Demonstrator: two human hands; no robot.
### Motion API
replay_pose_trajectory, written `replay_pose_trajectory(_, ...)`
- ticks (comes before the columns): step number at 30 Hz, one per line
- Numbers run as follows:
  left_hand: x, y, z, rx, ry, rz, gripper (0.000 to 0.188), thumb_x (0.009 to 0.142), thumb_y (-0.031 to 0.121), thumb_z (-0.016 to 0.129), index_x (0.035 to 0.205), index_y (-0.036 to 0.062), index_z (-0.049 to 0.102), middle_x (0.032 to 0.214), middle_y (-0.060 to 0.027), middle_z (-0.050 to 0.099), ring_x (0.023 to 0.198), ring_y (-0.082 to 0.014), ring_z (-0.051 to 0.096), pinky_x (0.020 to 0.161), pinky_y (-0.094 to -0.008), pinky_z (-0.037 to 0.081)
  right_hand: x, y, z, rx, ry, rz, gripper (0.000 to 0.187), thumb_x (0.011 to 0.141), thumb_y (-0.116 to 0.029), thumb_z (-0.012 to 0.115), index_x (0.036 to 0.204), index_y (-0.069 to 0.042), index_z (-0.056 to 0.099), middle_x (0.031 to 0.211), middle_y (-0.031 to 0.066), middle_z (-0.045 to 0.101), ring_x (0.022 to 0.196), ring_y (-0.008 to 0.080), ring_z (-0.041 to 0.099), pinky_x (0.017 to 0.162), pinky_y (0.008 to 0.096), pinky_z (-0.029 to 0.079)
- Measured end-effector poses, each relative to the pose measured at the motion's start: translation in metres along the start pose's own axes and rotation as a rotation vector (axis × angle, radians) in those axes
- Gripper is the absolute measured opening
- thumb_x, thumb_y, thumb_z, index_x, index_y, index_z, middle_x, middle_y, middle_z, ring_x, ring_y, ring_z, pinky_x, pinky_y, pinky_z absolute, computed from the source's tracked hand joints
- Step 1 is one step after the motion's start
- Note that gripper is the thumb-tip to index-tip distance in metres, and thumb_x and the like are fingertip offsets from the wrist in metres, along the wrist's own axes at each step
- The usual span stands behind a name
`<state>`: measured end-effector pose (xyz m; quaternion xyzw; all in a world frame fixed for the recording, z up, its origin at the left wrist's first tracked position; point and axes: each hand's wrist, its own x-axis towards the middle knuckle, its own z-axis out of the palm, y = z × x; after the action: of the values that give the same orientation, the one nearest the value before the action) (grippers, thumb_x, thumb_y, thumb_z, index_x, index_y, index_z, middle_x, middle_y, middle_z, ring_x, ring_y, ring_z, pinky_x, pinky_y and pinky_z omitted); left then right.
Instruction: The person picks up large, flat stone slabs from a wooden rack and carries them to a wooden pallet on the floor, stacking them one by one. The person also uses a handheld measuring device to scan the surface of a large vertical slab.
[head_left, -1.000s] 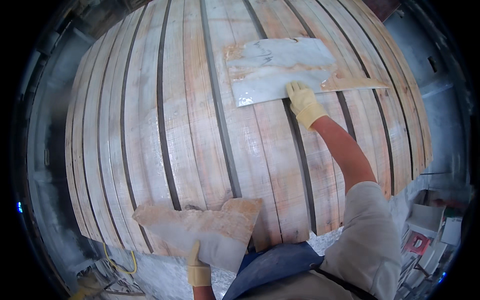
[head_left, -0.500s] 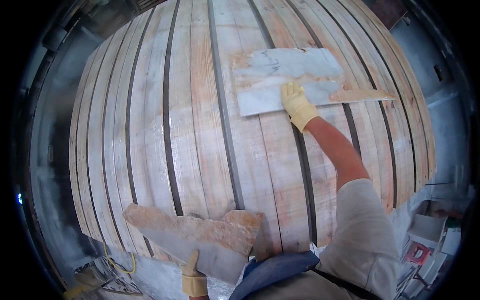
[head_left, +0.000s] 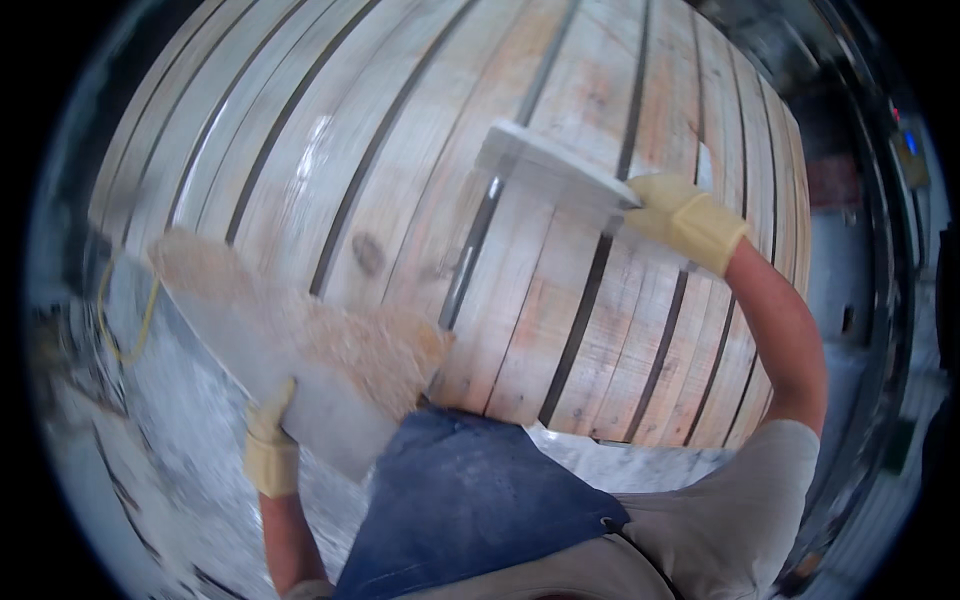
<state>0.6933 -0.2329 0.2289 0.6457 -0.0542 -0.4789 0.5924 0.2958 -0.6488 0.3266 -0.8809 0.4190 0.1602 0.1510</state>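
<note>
Both my hands wear yellow rubber gloves. My right hand (head_left: 685, 215) grips the near edge of a pale stone slab (head_left: 550, 165), which is tilted up off the wooden slatted platform (head_left: 400, 150). My left hand (head_left: 270, 450) holds a second flat stone piece (head_left: 290, 345), grey with a rough tan broken edge, at the platform's near side in front of my blue apron. The picture is blurred by motion.
The platform is made of long pale planks with dark gaps between them. A dusty grey floor (head_left: 150, 470) lies below at the left, with a yellow cord (head_left: 125, 320) on it. Dark machinery stands at the far right edge.
The pale slab was lying flat on the planks under my right hand; it is now lifted and tilted. The view has swung left, and the left piece has risen higher.
</note>
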Motion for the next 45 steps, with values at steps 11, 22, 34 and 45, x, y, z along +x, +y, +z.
replay_pose_trajectory(11, -0.098, -0.094, -0.177, -0.29, 0.231, -0.053, 0.038, 0.094, 0.01, 0.074, 0.127, -0.0057, 0.067, 0.116, -0.0123, 0.072, 0.105, -0.0267, 0.072, 0.091, -0.0405, 0.061, -0.056, -0.129, 0.045, 0.398, -0.342, 0.046, 0.042, 0.085, -0.024, 0.076, 0.12, -0.001, 0.074, 0.096, 0.018, 0.077, 0.083, 0.0216, 0.072, 0.08, 0.0352, 0.056)
replay_pose_trajectory(22, -0.225, -0.196, -0.212, 0.783, 0.547, -0.076, 0.033, 0.101, 0.021, 0.06, 0.131, 0.0153, 0.073, 0.102, -0.0128, 0.074, 0.083, -0.0196, 0.067, 0.072, -0.0331, 0.054, -0.089, -0.096, 0.04, 0.129, -0.157, -0.058, 0.072, 0.081, -0.046, 0.086, 0.12, 0.011, 0.065, 0.117, 0.0291, 0.072, 0.111, 0.0412, 0.07, 0.096, 0.0468, 0.053)
replay_pose_trajectory(34, -0.37, -0.358, -0.186, 0.94, 0.57, -0.855, 0.051, 0.096, 0.035, 0.052, 0.141, 0.0164, 0.067, 0.143, -0.0124, 0.066, 0.128, -0.0315, 0.066, 0.102, -0.0475, 0.055, -0.072, -0.098, 0.093, -0.275, -0.304, -0.142, 0.068, 0.089, -0.051, 0.079, 0.117, 0.011, 0.071, 0.117, 0.0312, 0.072, 0.11, 0.0423, 0.067, 0.098, 0.0502, 0.051)
replay_pose_trajectory(45, -0.486, -0.498, -0.149, 0.596, 0.465, -0.973, 0.063, 0.085, 0.047, 0.071, 0.14, 0.0172, 0.068, 0.142, -0.0104, 0.067, 0.131, -0.0297, 0.063, 0.11, -0.0442, 0.049, -0.167, -0.297, 0.081, -0.264, -0.455, -0.382, 0.081, 0.088, -0.053, 0.075, 0.14, 0.008, 0.058, 0.14, 0.0297, 0.062, 0.136, 0.0381, 0.057, 0.109, 0.0511, 0.046)
